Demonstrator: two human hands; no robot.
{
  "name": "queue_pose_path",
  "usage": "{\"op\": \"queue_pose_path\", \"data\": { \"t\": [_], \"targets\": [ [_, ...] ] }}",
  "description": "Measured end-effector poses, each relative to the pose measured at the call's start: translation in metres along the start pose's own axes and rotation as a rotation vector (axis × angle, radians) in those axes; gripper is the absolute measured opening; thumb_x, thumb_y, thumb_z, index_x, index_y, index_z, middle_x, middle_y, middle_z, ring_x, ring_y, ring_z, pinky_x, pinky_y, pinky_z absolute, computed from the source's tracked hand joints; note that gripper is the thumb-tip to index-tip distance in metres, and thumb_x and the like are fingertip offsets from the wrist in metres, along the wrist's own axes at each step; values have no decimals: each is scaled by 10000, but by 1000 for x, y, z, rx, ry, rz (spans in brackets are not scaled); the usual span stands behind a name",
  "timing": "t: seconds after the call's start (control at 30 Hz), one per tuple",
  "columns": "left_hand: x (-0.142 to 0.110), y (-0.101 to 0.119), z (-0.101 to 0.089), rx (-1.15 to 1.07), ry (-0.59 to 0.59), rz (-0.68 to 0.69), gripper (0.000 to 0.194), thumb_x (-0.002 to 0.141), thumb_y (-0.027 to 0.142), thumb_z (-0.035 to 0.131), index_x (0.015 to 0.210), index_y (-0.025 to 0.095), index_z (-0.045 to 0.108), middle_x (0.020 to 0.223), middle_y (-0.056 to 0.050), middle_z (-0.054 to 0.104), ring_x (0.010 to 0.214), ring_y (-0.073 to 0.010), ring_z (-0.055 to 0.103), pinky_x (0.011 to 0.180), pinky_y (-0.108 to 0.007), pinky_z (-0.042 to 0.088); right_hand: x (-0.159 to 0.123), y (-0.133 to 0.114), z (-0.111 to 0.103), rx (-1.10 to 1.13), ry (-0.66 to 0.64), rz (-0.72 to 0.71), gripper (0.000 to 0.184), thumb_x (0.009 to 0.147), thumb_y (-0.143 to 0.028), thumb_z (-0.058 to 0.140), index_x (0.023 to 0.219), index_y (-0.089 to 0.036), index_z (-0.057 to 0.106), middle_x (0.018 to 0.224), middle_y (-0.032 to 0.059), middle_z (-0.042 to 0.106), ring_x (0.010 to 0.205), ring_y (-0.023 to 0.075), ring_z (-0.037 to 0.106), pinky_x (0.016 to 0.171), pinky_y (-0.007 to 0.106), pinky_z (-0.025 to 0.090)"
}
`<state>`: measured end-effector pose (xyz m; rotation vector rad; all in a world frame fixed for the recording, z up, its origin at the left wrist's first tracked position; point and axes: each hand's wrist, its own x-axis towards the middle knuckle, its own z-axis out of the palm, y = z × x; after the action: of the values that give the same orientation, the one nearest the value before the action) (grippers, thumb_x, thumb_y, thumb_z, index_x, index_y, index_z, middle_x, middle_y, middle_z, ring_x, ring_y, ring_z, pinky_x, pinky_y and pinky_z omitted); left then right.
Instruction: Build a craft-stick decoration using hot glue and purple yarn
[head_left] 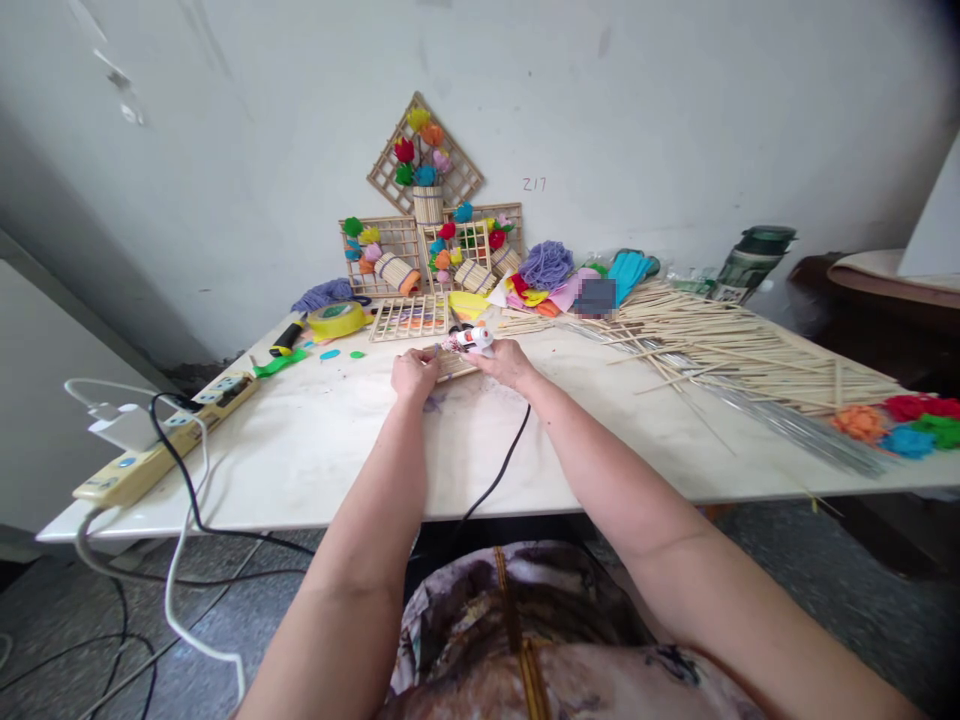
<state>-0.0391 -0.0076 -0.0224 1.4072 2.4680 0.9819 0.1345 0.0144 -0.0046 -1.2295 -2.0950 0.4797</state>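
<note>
My right hand [506, 364] is closed around a white hot glue gun [475, 340], whose black cord trails down over the table's front edge. The gun's nozzle end points left, toward my left hand [415, 374]. That hand's fingers are pinched at the left end of a small panel of wooden sticks [456, 368], which lies low over the table between both hands. Part of the panel is hidden by the gun and my fingers. Just behind it lies a flat stick lattice [409, 318].
Finished lattices with felt flowers [427, 150] lean on the wall. At left are a power strip [165, 435], yellow tape [336, 319] and a yellow-black knife [288, 338]. Purple yarn [551, 264], loose wooden sticks [750, 340], wires [795, 425] and a dark bottle [754, 262] occupy the right.
</note>
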Motion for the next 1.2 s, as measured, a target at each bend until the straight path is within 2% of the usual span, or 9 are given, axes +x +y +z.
{"op": "queue_pose_path", "data": {
  "t": [1.2],
  "targets": [
    [-1,1,0,-3,17,27,254,695,324,568,888,223,700,988,-115,677,936,-260,614,753,-317,459,-1,-2,0,-20,1,-6,354,775,-469,593,894,-160,720,818,72,714,828,193,651,694,227,428]
  ]
}}
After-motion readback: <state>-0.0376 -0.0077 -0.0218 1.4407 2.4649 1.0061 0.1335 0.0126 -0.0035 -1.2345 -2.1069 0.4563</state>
